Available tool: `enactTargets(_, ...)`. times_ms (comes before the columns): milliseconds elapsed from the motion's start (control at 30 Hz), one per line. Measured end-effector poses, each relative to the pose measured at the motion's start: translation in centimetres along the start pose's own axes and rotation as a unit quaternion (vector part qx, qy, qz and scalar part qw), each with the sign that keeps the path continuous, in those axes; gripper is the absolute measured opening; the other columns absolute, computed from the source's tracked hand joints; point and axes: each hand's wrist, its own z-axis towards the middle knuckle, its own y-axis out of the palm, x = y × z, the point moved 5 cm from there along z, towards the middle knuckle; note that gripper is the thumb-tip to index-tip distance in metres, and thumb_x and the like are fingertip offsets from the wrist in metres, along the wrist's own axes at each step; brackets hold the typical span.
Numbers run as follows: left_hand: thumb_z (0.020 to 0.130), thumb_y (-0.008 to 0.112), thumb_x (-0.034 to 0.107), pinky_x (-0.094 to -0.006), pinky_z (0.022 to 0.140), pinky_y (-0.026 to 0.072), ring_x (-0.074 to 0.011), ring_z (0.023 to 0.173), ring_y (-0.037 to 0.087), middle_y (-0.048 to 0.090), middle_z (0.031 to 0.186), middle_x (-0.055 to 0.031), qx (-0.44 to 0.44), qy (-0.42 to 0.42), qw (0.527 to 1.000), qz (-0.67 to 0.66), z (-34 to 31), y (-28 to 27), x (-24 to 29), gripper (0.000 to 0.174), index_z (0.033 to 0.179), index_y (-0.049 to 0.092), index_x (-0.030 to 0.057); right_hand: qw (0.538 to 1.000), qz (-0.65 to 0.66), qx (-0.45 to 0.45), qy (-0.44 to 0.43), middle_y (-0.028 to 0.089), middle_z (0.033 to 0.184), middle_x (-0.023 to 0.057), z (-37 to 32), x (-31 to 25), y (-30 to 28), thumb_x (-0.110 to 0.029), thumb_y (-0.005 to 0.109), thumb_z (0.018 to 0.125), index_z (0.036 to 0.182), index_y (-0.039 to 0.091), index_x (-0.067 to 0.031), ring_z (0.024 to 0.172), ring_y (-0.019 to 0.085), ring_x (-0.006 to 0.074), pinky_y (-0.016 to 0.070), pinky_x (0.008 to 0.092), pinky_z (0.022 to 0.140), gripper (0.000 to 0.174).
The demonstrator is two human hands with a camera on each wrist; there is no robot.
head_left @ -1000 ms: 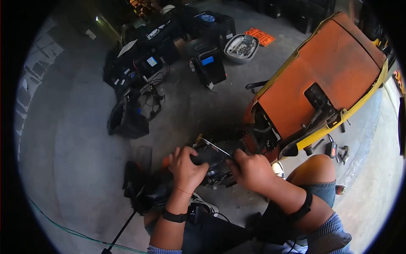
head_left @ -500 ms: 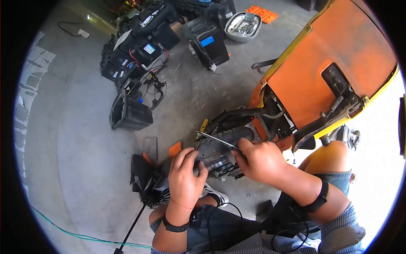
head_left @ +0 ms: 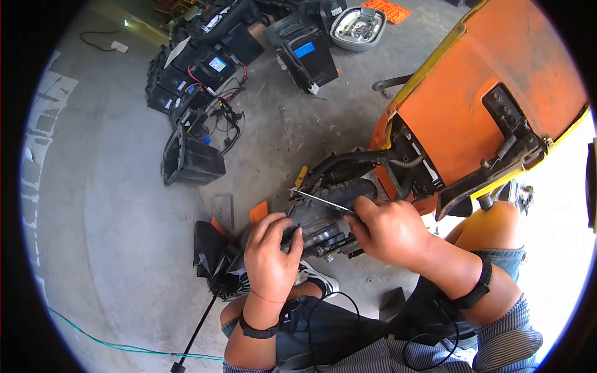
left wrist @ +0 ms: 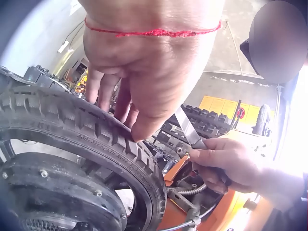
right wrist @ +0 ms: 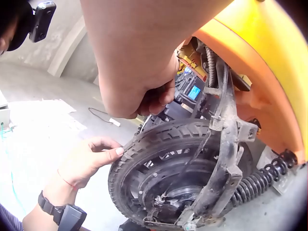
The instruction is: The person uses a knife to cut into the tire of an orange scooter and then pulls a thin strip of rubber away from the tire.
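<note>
In the head view my left hand (head_left: 272,258) rests at the left end of a scooter's rear wheel. Its thumb and fingers straddle the tread of the black tire (left wrist: 67,120), thumb on the near edge, fingertips over the far side. My right hand (head_left: 390,233) grips the dark handle of a tool with a long, flat silver blade (head_left: 320,200). That blade points left across the wheel, above the tire in the head view. In the left wrist view the blade (left wrist: 185,126) shows broad and flat beside the tire. From the right wrist the hand hides the blade.
The scooter's orange and yellow body (head_left: 448,130) stands to the right. A shock absorber (right wrist: 257,185) sits beside the wheel. Batteries (head_left: 305,59), cables and an open black box (head_left: 193,163) lie on the floor. Black plastic (head_left: 211,252) lies left of the wheel.
The head view has shifted, so the scooter appears farther right and higher. Both hands keep their holds; the blade stays across the wheel, pointing left.
</note>
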Motion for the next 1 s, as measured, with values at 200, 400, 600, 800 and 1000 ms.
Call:
enactTargets(200, 0.071, 0.080, 0.005, -0.0414, 0.090, 0.0520, -0.0356, 0.102, 0.065, 0.066, 0.109, -0.0150, -0.017, 0.009, 0.999, 0.037, 0.1, 0.1, 0.6, 0.033, 0.100, 0.064, 0.0004, 0.993, -0.016, -0.115, 0.028, 0.061, 0.061, 0.0161, -0.3, -0.3, 0.3, -0.025, 0.066, 0.093, 0.087, 0.058, -0.0018, 0.059, 0.066, 0.0376, 0.0512, 0.0460, 0.052, 0.025)
enactTargets(400, 0.069, 0.079, 0.004, -0.0425, 0.093, 0.0487, -0.0360, 0.102, 0.062, 0.063, 0.109, -0.0160, -0.014, -0.006, 1.000, 0.007, -0.1, 0.6, -0.6, 0.037, 0.099, 0.058, 0.0021, 0.993, 0.005, -0.116, 0.000, 0.063, 0.058, 0.0180, -0.9, 0.2, 0.3, -0.029, 0.061, 0.096, 0.091, 0.061, -0.0024, 0.056, 0.067, 0.0390, 0.0545, 0.0477, 0.052, 0.027)
enactTargets(600, 0.067, 0.075, 0.007, -0.0464, 0.096, 0.0410, -0.0355, 0.105, 0.055, 0.060, 0.108, -0.0120, 0.009, -0.037, 0.999, -0.018, -0.3, 1.6, -1.4, 0.040, 0.102, 0.055, 0.0060, 0.995, 0.003, -0.100, -0.005, 0.062, 0.058, 0.0182, -0.8, 0.2, 0.2, -0.029, 0.061, 0.096, 0.090, 0.061, -0.0016, 0.057, 0.067, 0.0391, 0.0546, 0.0468, 0.051, 0.028)
enactTargets(800, 0.067, 0.073, 0.010, -0.0472, 0.095, 0.0398, -0.0355, 0.106, 0.054, 0.059, 0.109, -0.0116, -0.016, -0.070, 0.996, -0.046, 0.1, 1.9, -2.3, 0.037, 0.100, 0.056, 0.0065, 0.995, 0.008, -0.098, -0.003, 0.062, 0.058, 0.0184, -0.8, 0.3, -0.1, -0.029, 0.061, 0.096, 0.090, 0.061, -0.0017, 0.057, 0.067, 0.0393, 0.0547, 0.0469, 0.052, 0.028)
enactTargets(1000, 0.066, 0.071, 0.003, -0.0420, 0.091, 0.0453, -0.0357, 0.097, 0.058, 0.060, 0.100, -0.0152, 0.005, -0.027, 1.000, -0.007, 0.5, 1.3, -0.9, 0.031, 0.094, 0.056, 0.0018, 0.995, 0.007, -0.095, 0.013, 0.063, 0.060, 0.0188, -0.6, 0.6, -0.5, -0.029, 0.061, 0.097, 0.091, 0.060, -0.0012, 0.059, 0.067, 0.0397, 0.0551, 0.0477, 0.054, 0.028)
